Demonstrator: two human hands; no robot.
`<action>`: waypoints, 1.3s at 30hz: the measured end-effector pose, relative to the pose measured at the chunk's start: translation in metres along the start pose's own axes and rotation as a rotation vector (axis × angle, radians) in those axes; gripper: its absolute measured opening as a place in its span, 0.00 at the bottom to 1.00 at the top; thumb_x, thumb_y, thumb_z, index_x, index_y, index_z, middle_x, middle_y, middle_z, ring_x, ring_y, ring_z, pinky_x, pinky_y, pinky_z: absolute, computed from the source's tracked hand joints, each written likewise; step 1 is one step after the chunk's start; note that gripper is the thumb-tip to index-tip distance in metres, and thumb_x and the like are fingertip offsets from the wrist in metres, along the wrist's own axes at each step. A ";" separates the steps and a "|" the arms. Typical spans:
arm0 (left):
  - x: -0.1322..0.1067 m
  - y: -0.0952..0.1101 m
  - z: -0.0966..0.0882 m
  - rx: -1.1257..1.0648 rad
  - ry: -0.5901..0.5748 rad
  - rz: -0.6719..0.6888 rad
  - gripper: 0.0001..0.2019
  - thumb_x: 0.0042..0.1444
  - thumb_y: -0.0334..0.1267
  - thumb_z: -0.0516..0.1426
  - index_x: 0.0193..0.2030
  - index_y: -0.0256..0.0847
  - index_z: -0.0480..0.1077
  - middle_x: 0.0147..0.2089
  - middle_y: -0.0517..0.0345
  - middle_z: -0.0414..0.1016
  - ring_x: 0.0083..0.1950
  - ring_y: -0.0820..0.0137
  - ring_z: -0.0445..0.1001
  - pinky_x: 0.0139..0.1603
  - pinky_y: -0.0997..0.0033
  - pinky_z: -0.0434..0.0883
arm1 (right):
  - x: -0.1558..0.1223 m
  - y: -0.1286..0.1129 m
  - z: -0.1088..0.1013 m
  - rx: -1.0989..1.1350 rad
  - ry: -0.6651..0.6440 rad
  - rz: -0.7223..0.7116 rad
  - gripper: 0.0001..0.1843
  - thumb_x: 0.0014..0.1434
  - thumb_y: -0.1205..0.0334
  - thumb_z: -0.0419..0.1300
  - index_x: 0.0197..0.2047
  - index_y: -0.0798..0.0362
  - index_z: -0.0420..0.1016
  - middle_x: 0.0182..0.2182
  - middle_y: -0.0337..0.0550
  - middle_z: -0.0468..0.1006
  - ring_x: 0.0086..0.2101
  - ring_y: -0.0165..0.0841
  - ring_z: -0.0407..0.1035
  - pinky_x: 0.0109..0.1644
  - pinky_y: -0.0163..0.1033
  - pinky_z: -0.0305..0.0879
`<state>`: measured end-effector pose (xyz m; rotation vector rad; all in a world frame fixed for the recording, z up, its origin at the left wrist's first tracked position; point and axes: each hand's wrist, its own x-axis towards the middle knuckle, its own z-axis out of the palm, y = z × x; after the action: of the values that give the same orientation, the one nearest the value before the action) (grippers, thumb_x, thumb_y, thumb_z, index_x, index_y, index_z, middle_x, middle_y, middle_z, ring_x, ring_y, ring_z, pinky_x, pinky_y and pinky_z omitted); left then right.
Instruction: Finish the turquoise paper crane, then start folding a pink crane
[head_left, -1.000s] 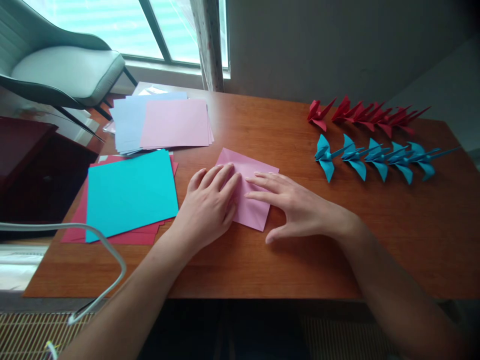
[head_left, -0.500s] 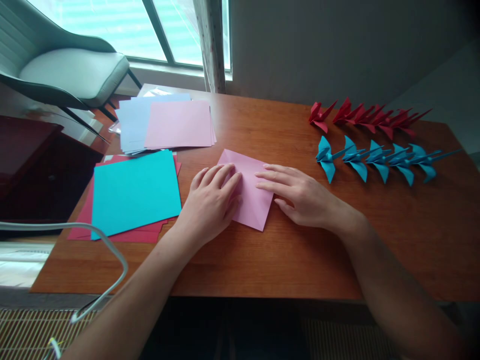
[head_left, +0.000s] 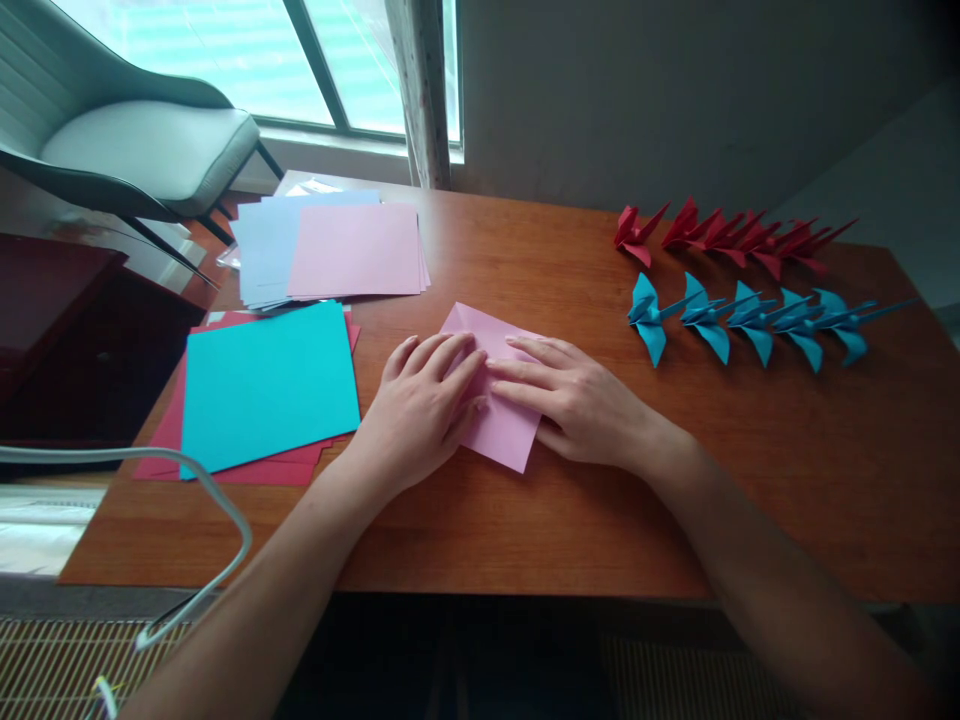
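A folded pink paper [head_left: 504, 428] lies on the wooden table [head_left: 525, 540] in front of me. My left hand [head_left: 420, 410] rests flat on its left part, fingers stretched out and together. My right hand [head_left: 577, 398] lies on its right part, fingers extended and pressing down; the fingertips of both hands meet near the paper's middle. Neither hand grips anything. Much of the paper is hidden under my hands.
A turquoise sheet [head_left: 266, 385] lies on red sheets [head_left: 161, 430] at the left, with a stack of pale blue and pink sheets [head_left: 352, 250] behind. Red paper cranes [head_left: 731, 235] and blue paper cranes [head_left: 750, 320] stand in rows at the right. A chair [head_left: 142, 150] stands by the window.
My right hand has slid left across the pink paper toward my left hand and its thumb has tucked in. The left hand has stayed in place.
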<state>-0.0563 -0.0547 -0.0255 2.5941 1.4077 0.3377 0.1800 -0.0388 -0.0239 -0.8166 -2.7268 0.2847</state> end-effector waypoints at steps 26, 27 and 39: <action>0.000 0.006 -0.011 -0.473 0.112 -0.103 0.17 0.68 0.40 0.54 0.60 0.38 0.69 0.49 0.52 0.82 0.48 0.65 0.80 0.54 0.63 0.74 | 0.005 -0.007 -0.005 0.555 0.248 0.623 0.25 0.61 0.58 0.64 0.61 0.51 0.71 0.53 0.47 0.81 0.47 0.40 0.78 0.50 0.43 0.73; -0.001 0.008 -0.009 -0.442 0.149 -0.112 0.21 0.67 0.39 0.54 0.65 0.37 0.64 0.54 0.49 0.80 0.52 0.63 0.79 0.53 0.63 0.75 | 0.005 -0.008 -0.003 0.517 0.236 0.633 0.26 0.61 0.58 0.64 0.62 0.52 0.71 0.54 0.48 0.81 0.47 0.42 0.79 0.50 0.45 0.74; -0.024 0.064 0.016 0.066 0.181 0.144 0.31 0.66 0.38 0.53 0.70 0.19 0.54 0.74 0.27 0.55 0.76 0.46 0.54 0.73 0.48 0.60 | 0.005 -0.014 0.005 0.391 0.155 0.553 0.20 0.66 0.63 0.55 0.59 0.56 0.73 0.52 0.52 0.81 0.51 0.44 0.77 0.56 0.47 0.71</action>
<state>-0.0134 -0.1095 -0.0269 2.7879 1.3076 0.5689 0.1678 -0.0478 -0.0236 -1.3813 -2.1482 0.7973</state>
